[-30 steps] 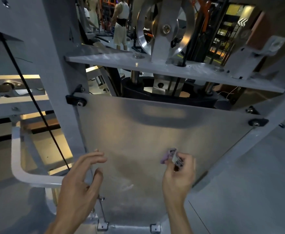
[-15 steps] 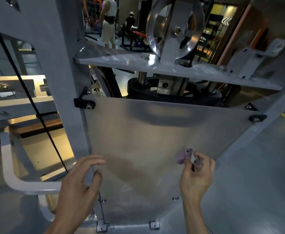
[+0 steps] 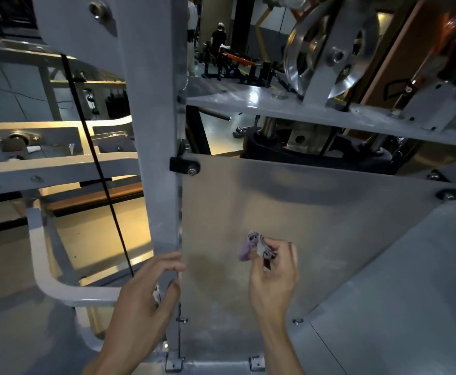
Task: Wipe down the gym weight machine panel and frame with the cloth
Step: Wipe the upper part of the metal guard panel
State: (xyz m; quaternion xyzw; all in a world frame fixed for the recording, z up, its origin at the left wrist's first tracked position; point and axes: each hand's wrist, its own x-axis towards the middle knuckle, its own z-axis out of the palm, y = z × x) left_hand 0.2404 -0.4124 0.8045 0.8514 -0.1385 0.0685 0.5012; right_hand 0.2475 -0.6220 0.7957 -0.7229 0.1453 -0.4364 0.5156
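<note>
The machine's translucent panel fills the middle of the view, bolted to a grey frame upright on its left. My right hand pinches a small bunched purple and white cloth against the panel's lower middle. My left hand curls round the lower part of the frame upright, fingertips at the edge where it meets the panel.
A grey shelf plate with a steel pulley wheel crosses above the panel. A black cable runs down left of the upright, beside a white curved tube. People stand by gym equipment far behind.
The view has shifted right and up along the machine. My left hand has closed onto the frame upright. My right hand with the cloth has stayed on the lower panel.
</note>
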